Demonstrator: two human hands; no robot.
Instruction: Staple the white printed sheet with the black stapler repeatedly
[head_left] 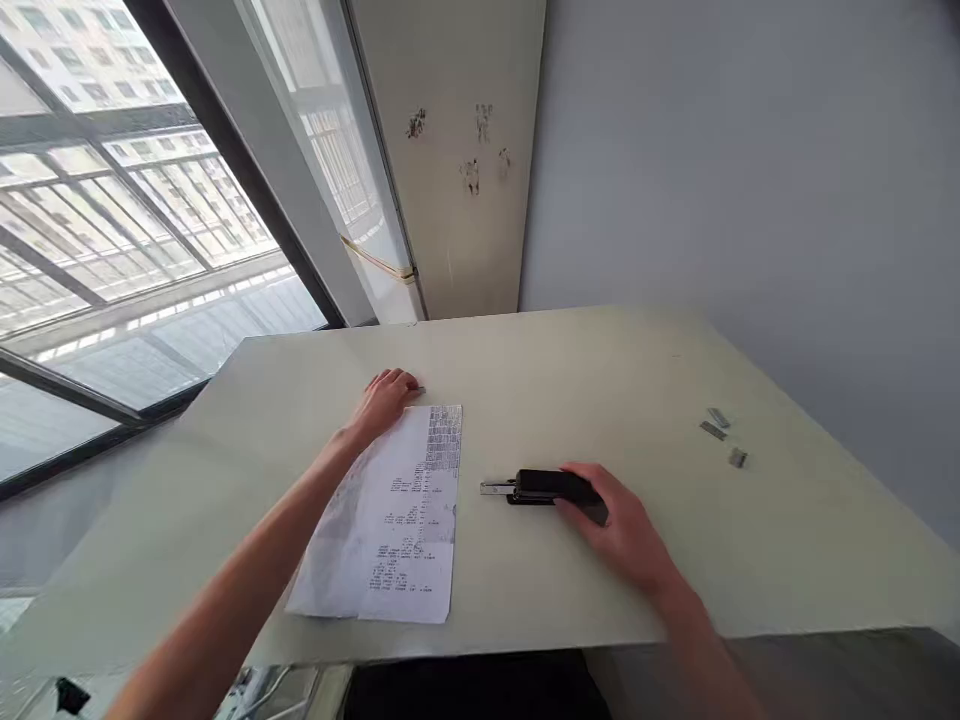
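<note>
My right hand (611, 515) is wrapped around the rear of a black stapler (551, 485) that lies on the table. The stapler's metal staple tray (496, 488) sticks out at its left end. Beyond the top edge of a printed sheet of paper (412, 520), my left hand (390, 397) rests low over the table with its fingers closed. A small grey piece, which looks like a strip of staples (420, 390), shows at its fingertips; the rest of it is hidden. The left forearm crosses over the paper's left side.
Several short staple strips (712, 431) lie loose at the right of the pale table (585, 380). A plain wall (750, 180) borders the table on the right. A white door-like panel (465, 230) stands behind it, and large windows (135, 200) are at the left.
</note>
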